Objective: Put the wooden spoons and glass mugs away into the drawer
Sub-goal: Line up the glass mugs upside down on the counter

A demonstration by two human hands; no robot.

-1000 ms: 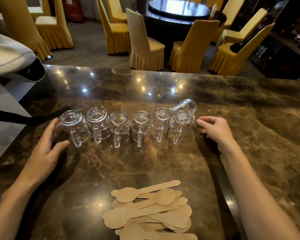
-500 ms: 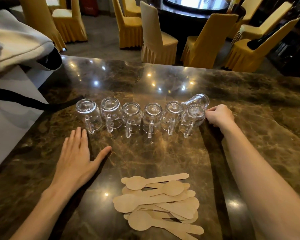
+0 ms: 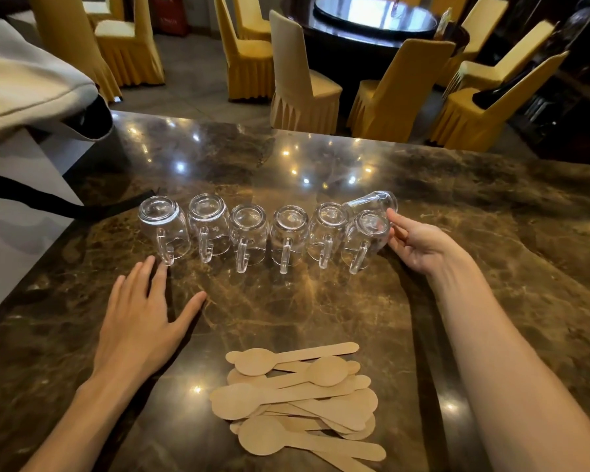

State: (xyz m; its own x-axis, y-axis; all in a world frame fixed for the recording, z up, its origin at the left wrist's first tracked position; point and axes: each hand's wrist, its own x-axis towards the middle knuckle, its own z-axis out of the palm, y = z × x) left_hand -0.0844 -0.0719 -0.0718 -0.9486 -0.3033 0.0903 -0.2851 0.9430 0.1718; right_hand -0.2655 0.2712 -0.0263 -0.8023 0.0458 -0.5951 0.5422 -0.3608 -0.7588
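While my left grip (image 3: 140,321) lies flat and empty on the worktop (image 3: 321,301), my right grip (image 3: 419,243) fingers touch the rightmost upturned mug (image 3: 367,238), unclosed

Yellow-covered chairs (image 3: 399,90) ring dark round table (image 3: 372,25)

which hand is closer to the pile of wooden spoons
Left. The left hand lies flat just left of the wooden spoons; the right hand is farther off, by the mugs.

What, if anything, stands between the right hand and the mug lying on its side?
The right hand touches the rightmost upturned mug, which partly fronts the tipped mug behind it. The thumb reaches near it.
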